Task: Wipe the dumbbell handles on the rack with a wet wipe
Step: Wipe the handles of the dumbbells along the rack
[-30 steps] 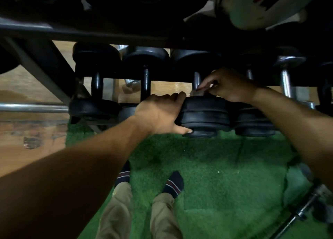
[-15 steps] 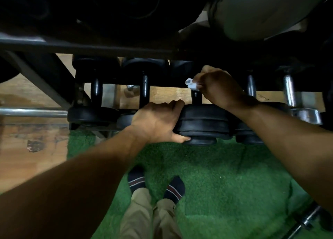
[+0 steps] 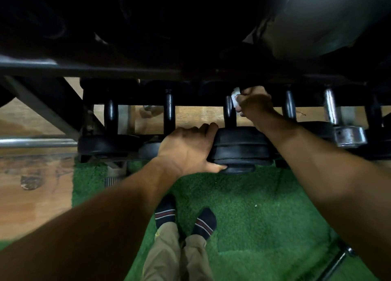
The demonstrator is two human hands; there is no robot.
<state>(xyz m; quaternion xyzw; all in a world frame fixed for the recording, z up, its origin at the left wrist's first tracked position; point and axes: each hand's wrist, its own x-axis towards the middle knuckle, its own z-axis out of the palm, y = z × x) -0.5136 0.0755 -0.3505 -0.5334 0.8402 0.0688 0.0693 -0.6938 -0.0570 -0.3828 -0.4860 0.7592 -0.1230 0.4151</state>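
Viewing from the head camera: the black metal dumbbell rack (image 3: 131, 70) spans the upper frame. The black rubber-plated dumbbell (image 3: 239, 147) lies on the rack's lower tier, near centre. The left hand (image 3: 188, 149) grips the near plates of this dumbbell, fingers curled over the top edge and thumb beneath. The right hand (image 3: 255, 105) pinches a small white wet wipe (image 3: 235, 97), which is pressed against the far end of the dumbbell's dark handle (image 3: 229, 113), close under the rack's upper rail. To the left of this dumbbell on the same tier rest two further black dumbbells (image 3: 110, 130); to its right stands a chrome dumbbell (image 3: 338, 122). Below the rack lies green artificial turf (image 3: 254, 206).
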